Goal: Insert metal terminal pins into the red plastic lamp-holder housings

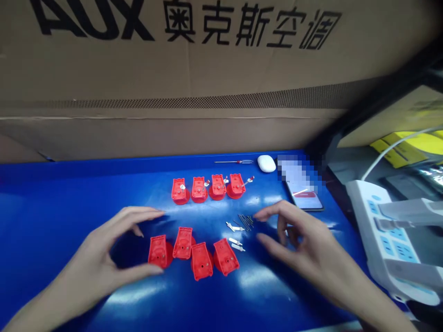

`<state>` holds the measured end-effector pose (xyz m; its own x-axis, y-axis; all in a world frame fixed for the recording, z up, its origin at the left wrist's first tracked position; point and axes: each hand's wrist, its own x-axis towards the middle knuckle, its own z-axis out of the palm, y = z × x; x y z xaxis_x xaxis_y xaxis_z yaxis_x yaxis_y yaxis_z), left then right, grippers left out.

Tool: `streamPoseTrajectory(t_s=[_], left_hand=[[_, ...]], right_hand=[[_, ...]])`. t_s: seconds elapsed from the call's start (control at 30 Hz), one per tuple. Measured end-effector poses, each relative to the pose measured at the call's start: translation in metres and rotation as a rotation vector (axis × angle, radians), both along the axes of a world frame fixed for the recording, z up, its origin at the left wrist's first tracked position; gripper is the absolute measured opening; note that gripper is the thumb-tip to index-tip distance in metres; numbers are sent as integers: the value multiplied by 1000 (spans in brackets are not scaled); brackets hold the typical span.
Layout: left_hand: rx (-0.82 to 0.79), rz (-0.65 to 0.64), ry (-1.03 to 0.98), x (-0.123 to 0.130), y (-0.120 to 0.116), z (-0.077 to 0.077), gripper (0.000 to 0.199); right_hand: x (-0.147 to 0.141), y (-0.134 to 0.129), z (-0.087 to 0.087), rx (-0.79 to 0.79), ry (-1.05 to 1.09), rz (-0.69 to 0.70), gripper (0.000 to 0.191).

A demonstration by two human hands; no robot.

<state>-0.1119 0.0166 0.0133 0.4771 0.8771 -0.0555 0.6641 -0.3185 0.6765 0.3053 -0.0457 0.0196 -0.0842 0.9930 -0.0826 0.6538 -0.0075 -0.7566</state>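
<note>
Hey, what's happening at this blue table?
A person has both hands open over the blue table, with nothing visibly held. The left hand is by four red parts; the right hand is nearest some small dark pins, with loose white pieces close by. Farther back, four more red parts form a row, each with a white piece on it.

Large black lettering marked a brown cardboard box.
The brown cardboard box (194,74) read "AUX" (93,18), followed by the Chinese characters "奥克斯空调" (251,25).
</note>
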Motion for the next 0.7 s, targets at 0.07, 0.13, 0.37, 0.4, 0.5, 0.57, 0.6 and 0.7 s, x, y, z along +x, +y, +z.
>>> streamPoseTrajectory(t_s=[0.07, 0.13, 0.37, 0.4, 0.5, 0.57, 0.6, 0.7], left_hand=[[1, -98, 54, 9, -11, -3, 98], [-21, -149, 97, 19, -13, -6, 103], [94, -220, 61, 44, -9, -17, 99], [115, -219, 48, 48, -10, -19, 97], [163, -220, 38, 59, -16, -23, 91], [189, -222, 43, 67, -17, -24, 88], [200, -223, 42, 70, -17, -24, 86], [222, -234, 30, 78, -11, -23, 81]], right_hand=[[-12, -10, 1, -101, 94, 229, 60], [-26, -11, -1, -135, 106, 361, 74], [-50, 24, -10, 21, 14, 500, 50], [-50, 29, -10, 41, 5, 508, 49], [-48, 39, -10, 74, 11, 543, 50], [-46, 43, -11, 90, 18, 553, 51], [-45, 45, -13, 102, 15, 546, 50], [-43, 48, -18, 143, -19, 507, 47]])
